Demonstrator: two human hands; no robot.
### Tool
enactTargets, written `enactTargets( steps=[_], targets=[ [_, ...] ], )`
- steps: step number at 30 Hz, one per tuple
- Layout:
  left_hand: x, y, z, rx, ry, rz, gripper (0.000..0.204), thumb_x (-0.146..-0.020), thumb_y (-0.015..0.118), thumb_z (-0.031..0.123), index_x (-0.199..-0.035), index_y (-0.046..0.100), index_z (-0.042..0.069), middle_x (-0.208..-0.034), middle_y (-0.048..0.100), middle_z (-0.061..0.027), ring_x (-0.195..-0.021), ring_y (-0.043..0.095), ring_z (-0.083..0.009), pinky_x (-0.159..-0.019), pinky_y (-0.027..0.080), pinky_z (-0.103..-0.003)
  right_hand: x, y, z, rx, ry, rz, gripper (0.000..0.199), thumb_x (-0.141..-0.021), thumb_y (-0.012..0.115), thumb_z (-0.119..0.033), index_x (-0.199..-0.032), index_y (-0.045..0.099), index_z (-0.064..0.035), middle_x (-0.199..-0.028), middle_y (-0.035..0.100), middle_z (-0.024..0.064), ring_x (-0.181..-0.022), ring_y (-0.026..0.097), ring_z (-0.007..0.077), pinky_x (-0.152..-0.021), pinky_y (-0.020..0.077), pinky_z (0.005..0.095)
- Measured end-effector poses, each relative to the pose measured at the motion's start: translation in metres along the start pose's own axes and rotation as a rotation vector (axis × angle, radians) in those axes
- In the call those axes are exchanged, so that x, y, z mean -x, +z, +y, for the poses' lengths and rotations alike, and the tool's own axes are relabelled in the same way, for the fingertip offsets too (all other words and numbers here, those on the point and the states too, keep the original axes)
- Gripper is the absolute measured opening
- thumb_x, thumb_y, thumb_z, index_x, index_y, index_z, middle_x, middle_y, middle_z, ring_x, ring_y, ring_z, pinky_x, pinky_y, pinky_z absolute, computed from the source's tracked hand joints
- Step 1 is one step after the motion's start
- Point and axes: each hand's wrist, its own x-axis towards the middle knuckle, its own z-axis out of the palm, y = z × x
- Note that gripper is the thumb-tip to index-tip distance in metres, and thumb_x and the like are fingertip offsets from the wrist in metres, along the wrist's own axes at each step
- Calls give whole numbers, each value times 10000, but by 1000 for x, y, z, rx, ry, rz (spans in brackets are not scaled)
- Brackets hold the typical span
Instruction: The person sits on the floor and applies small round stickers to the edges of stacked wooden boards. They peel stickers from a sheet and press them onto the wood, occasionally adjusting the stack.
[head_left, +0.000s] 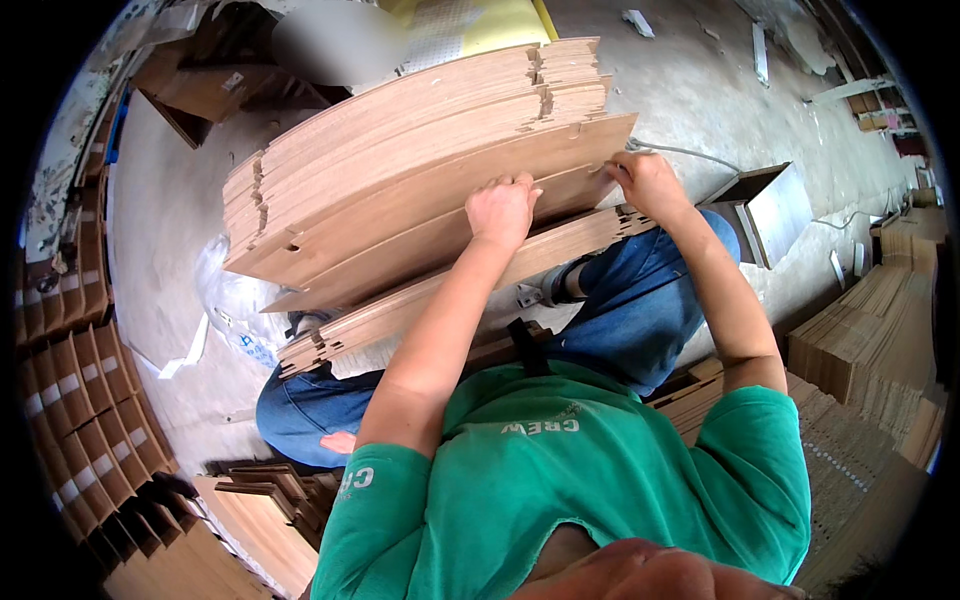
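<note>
We are sitting with the stack (400, 170) of flat brown cardboard blanks propped across our knees, its long edge running from about 8 o'clock to 2 o'clock, tilted so the cut edges face us and each sheet can be fingered apart. Our left hand (502, 208) is curling over the near edge of one sheet (420, 235) near frame centre, fingers folded down on it, thumb hidden; it looks to be pinching that sheet away from the ones below. Our right hand (648, 182), at 1 o'clock, is closing on the same sheet's corner, fingertips tucked at the notched end; we cannot tell whether it grips one sheet or several. Both hands are working the same edge, well apart, which keeps a long floppy blank from bending as it is separated. A lower bundle (450, 290) is resting just under the lifted sheets, touching our jeans (630, 310), which serve as the rest for the whole load. Notches along the blanks line up at both ends, so the sheets are stacked squared. At 3 o'clock a small open box (765, 210) is standing on the concrete floor (700, 90), apart from the stack. More cut blanks (860, 340) are piled at 4 o'clock, and folded dividers (70, 400) are lining the 9 o'clock rim. A white plastic bag (225, 290) is lying on the floor under the stack's left end.
</note>
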Motion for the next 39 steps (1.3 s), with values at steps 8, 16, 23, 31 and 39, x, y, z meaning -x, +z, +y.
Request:
enactTargets(
  steps=[8,16,23,31,39],
  targets=[
    [1,2,-1,-15,-16,-29,248,-795,582,349,-784,585,101,-758,628,-103,-705,625,-256,-567,489,-389,-61,-48,-34,-68,15,457,160,-818,590,-194,-875,645,-55,-715,607,179,-632,582,354,-586,481,351],
    [-1,4,-1,17,-13,-27,235,-789,588,346,-788,580,111,-765,631,-94,-711,627,-252,-589,489,-394,-13,-29,-10,43,-70,110,141,-806,575,-113,-917,661,-100,-748,618,153,-673,595,321,-631,483,380],
    [0,1,-4,50,-32,-40,228,-786,590,338,-786,577,111,-774,627,-92,-716,624,-266,-601,486,-404,-17,-2,-11,289,-234,-218,306,-709,542,21,-996,627,-45,-825,575,156,-833,562,315,-728,473,371],
    [-5,7,-6,32,-13,-20,224,-786,594,334,-805,591,111,-783,627,-102,-716,622,-280,-626,485,-415,0,-1,-14,161,-127,-202,300,-752,556,-95,-1043,606,-44,-879,598,200,-829,583,350,-771,471,412],
    [-5,5,-5,42,-73,-67,230,-787,590,342,-809,596,113,-794,634,-99,-745,624,-277,-653,480,-408,8,-61,-23,29,75,-326,169,-786,605,-215,-825,666,-63,-758,615,193,-716,589,346,-673,470,392]
  ],
)
